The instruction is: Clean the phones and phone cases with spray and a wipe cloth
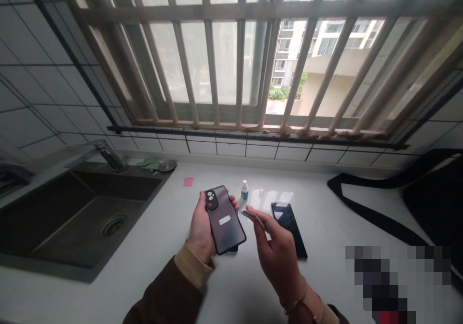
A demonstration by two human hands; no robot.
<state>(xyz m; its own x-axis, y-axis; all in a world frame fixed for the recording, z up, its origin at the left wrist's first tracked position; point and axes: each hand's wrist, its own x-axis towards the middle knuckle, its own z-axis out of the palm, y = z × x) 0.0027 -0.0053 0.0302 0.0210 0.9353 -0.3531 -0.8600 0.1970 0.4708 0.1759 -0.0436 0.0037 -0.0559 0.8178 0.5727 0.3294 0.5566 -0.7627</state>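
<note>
My left hand (pixel 202 225) grips a translucent dark phone case (pixel 229 230) with a black rim, a camera cutout at its upper left and a small white label on its back. Whether a phone sits inside it I cannot tell. Between thumb and fingers, my right hand (pixel 277 242) pinches a thin, greyish flat piece (pixel 249 214) just right of the case; its kind is unclear. Below the case's lower edge, part of a dark flat object (pixel 232 249) shows on the counter. A black phone (pixel 290 227) lies to the right, partly behind my right hand.
A small white bottle (pixel 244 191) with a coloured label stands behind the case, near a tiny whitish item (pixel 261 193). A pink note (pixel 188 181) lies farther left. The sink (pixel 144 198) and faucet (pixel 110 155) are at left; a black strap (pixel 365 213) is at right.
</note>
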